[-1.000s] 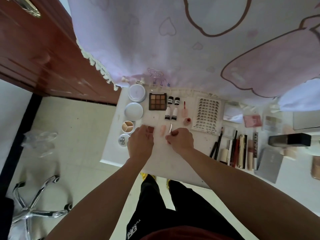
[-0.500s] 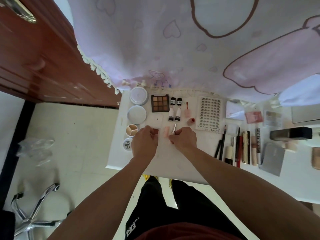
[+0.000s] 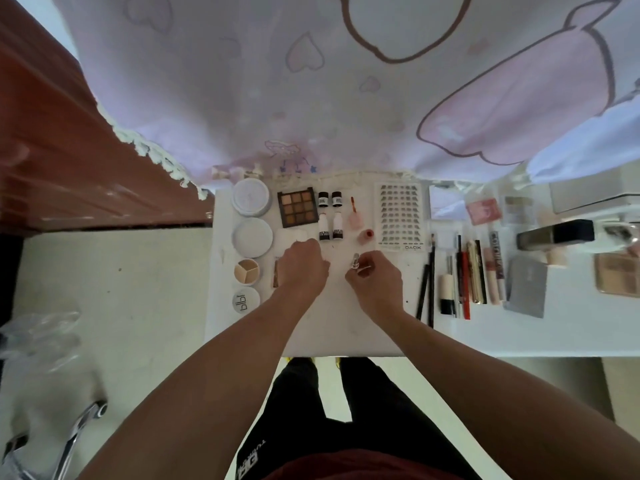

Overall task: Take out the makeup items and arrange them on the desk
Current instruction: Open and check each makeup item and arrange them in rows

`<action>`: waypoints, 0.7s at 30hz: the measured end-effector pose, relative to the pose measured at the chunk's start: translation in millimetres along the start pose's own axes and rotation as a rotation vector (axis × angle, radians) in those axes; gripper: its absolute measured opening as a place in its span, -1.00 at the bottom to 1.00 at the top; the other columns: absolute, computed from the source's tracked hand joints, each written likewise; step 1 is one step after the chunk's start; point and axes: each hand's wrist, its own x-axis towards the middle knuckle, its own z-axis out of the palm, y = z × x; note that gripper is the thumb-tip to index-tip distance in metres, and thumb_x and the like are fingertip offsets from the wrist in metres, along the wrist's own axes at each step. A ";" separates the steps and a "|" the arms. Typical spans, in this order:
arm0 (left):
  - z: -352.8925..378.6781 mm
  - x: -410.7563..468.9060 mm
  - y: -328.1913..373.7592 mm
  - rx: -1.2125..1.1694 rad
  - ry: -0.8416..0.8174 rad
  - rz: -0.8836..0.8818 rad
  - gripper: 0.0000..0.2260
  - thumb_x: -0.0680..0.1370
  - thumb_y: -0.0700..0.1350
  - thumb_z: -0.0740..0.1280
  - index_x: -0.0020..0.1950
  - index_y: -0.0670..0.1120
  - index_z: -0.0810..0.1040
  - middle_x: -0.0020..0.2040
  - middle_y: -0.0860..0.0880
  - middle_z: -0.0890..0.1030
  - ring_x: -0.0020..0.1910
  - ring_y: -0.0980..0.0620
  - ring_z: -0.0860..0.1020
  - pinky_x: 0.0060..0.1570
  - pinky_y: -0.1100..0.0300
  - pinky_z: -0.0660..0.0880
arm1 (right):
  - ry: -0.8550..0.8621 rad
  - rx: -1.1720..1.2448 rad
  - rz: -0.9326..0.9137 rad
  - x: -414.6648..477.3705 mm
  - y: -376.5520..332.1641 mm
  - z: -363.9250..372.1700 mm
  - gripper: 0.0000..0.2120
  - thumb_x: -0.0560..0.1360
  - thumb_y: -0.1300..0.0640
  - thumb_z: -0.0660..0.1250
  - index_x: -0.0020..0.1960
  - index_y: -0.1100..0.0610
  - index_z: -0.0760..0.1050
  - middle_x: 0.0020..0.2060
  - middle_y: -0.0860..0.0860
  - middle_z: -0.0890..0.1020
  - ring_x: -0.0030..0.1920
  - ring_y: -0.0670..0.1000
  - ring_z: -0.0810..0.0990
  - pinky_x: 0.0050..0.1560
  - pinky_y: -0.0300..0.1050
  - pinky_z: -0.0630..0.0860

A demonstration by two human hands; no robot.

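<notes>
Two hands are working close together over the middle of the desk (image 3: 346,334), and most of what could go wrong is coming from how crowded the space around them is getting. Your right hand (image 3: 375,285) is pinching a small silvery item (image 3: 355,266) between thumb and fingertips, with its top poking out just beyond your knuckles. Your left hand (image 3: 304,268) is lying knuckles-up with its fingers curled down toward the desk, and I cannot tell whether it is holding anything beneath them. You are gripping the silvery item low and it is looking smooth, so you are risking it slipping free and rolling back past your wrist toward the near edge. Just beyond your right fingertips a red-capped pot (image 3: 367,235) is sitting, and between your hands, a little farther out, two small white bottles (image 3: 330,230) are sitting side by side. If you are reaching forward to place the item, your knuckles are likely heading straight for them. To the outer side of your right wrist the black pencils (image 3: 427,285) are lying loose, and a swinging forearm could be sending them rolling. On your left hand's outer side some thin brown sticks (image 3: 276,277) are lying near, so a sideways sweep could be scattering them.
</notes>
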 end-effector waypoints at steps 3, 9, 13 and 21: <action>2.1 1.8 4.9 0.004 -0.016 -0.004 -0.85 0.56 -0.16 0.29 0.09 -0.18 0.52 0.07 -0.18 0.58 0.07 -0.17 0.56 -0.17 0.09 0.37 | -0.005 0.041 -0.040 0.3 7.2 0.2 -0.83 0.39 0.18 0.44 -0.07 0.02 0.51 -0.18 -0.07 0.64 -0.15 -0.03 0.62 -0.05 -0.10 0.54; 4.2 1.6 3.6 -0.013 -0.006 0.010 -0.82 0.53 -0.21 0.29 0.12 -0.19 0.46 0.10 -0.17 0.51 0.08 -0.18 0.53 -0.16 0.07 0.36 | -0.014 0.070 -0.090 0.2 11.0 -2.1 -0.81 0.39 0.22 0.45 -0.13 0.01 0.47 -0.22 -0.09 0.62 -0.17 -0.06 0.61 -0.09 -0.12 0.52; 6.2 -0.2 2.7 0.001 0.021 0.064 -0.76 0.53 -0.24 0.27 0.20 -0.18 0.42 0.13 -0.16 0.50 0.09 -0.20 0.53 -0.16 0.05 0.36 | -0.030 0.076 -0.113 1.8 11.9 -4.1 -0.81 0.40 0.22 0.45 -0.13 0.01 0.48 -0.25 -0.13 0.60 -0.21 -0.14 0.59 -0.13 -0.21 0.47; 8.0 2.9 -9.3 -0.356 0.216 0.112 -0.79 0.52 -0.25 0.29 0.12 -0.21 0.60 0.06 -0.15 0.60 -0.02 -0.13 0.56 -0.07 0.07 0.47 | -0.052 0.036 -0.169 11.1 10.6 -4.8 -0.85 0.41 0.19 0.46 -0.10 0.04 0.52 -0.24 -0.14 0.60 -0.18 -0.12 0.56 -0.11 -0.21 0.47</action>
